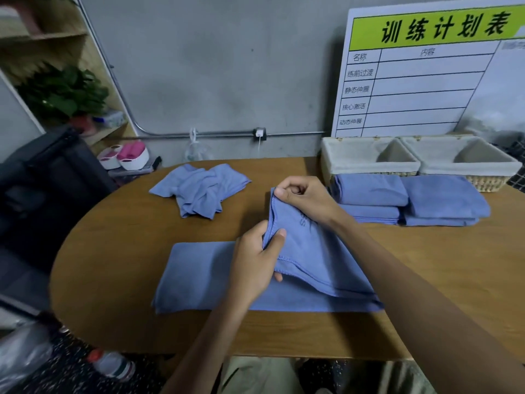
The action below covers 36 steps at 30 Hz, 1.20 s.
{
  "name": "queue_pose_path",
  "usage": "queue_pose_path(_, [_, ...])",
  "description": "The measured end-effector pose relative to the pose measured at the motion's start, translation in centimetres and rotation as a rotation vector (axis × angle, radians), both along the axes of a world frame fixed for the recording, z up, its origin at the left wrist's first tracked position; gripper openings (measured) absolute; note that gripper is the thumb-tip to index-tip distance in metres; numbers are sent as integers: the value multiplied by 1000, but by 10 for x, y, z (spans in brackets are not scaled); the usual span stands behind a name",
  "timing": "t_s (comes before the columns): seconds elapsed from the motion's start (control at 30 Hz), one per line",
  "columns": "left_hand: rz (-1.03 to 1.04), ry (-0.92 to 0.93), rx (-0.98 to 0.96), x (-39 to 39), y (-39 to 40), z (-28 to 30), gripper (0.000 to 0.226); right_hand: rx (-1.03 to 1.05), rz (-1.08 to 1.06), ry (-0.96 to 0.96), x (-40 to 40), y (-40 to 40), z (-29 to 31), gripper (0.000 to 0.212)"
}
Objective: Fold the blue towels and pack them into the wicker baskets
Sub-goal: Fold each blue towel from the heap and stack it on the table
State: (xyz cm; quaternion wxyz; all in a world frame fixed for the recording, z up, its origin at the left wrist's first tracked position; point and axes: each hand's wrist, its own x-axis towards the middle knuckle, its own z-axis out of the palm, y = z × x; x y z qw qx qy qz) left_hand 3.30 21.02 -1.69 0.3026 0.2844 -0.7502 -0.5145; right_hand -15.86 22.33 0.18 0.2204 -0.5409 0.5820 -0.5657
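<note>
Half-folded blue microfibre towel (216, 275) lies on the oval wooden worktop (119, 251), long axis 9-to-3 o'clock. Its 3 o'clock end is lifted: right hand (302, 199) pinches the far corner, left hand (255, 260) pinches the near hem. Free end lies toward 9 o'clock, nearer the left hand. Fabric-lined wicker baskets (369, 166) stand at 1 o'clock, with folded towels stacked (409, 199) just before them.

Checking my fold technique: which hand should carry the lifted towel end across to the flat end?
Left hand: it pinches the towel edge nearest the flat end on that side. The right hand grips the far corner.
</note>
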Motion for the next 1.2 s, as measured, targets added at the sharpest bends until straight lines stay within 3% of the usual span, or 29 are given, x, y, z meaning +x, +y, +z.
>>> queue_pose_path(0.37, [79,-34,-33,66,-40,-3,34,-7,54,-62,58,-51,-5,20])
queue_pose_path(0.63, [144,-79,10,115,-74,-17,35,28,154,39,104,-97,-17,19])
queue_pose_path(0.83, [191,-72,-93,142,-86,-11,33,-7,152,-6,128,-118,-15,26])
queue_pose_path(0.97, [372,-243,-287,158,-104,-34,33,91,81,123,147,-145,-39,26])
queue_pose_path(1.1, [494,-432,-389,170,-110,-71,40,249,18,419,160,-151,-76,20])
queue_pose_path(1.2, [520,-462,-421,169,-108,-80,14,184,-55,507,163,-147,-89,24])
